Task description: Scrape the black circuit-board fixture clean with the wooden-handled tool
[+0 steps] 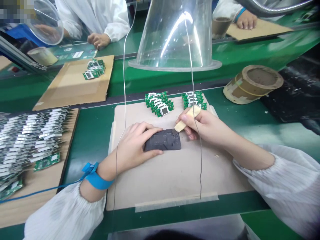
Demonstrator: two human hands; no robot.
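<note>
I am pressing my left hand down on a dark grey moulded block, with the fingers curled over its left end and the thumb lying along its near edge, gripping it firmly. My right hand is holding a wooden-handled tool in a closed, pen-style grip, and its dark tip is touching the block's far right corner. The block is lying flat near the middle of a cardboard sheet, which is taped along its near edge to a green workbench. Two small stacks of green circuit boards are standing just beyond the block, on the far edge of the sheet. A blue wrist strap is circling my left wrist, and white pleated sleeves are covering both forearms. To my left, a cardboard tray is carrying rows of overlapping boards with silver parts. Beyond the bench, a clear acrylic cone is hanging, a wide tape roll is lying on its side, and a co-worker's hands are resting at the next station
</note>
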